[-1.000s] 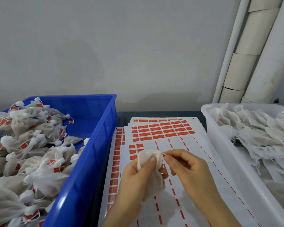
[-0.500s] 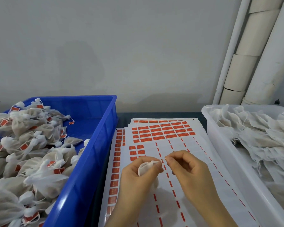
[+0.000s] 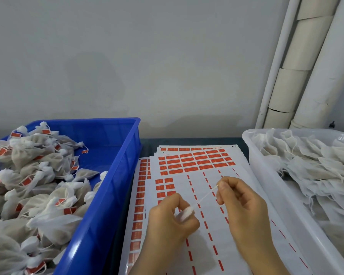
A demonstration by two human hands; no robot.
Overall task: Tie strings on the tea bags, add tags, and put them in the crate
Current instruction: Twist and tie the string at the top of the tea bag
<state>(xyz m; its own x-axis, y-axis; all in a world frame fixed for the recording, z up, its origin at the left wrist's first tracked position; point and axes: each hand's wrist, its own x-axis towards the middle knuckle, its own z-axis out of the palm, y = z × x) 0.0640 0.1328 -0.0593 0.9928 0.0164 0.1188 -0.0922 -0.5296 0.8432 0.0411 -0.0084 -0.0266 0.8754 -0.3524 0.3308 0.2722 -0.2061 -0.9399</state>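
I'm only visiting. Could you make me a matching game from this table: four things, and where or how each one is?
1. blue plastic crate
2. translucent white plastic tub
3. white sheets of red tag stickers
4. thin white string

A. taut from white tea bag in left hand to right hand
B. right side, holding untagged bags
C. flat in the middle
D. left side, holding tagged bags

Pairs: 1-D, 2-B, 3-C, 4-A

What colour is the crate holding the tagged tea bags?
Blue crate, seen in the head view.
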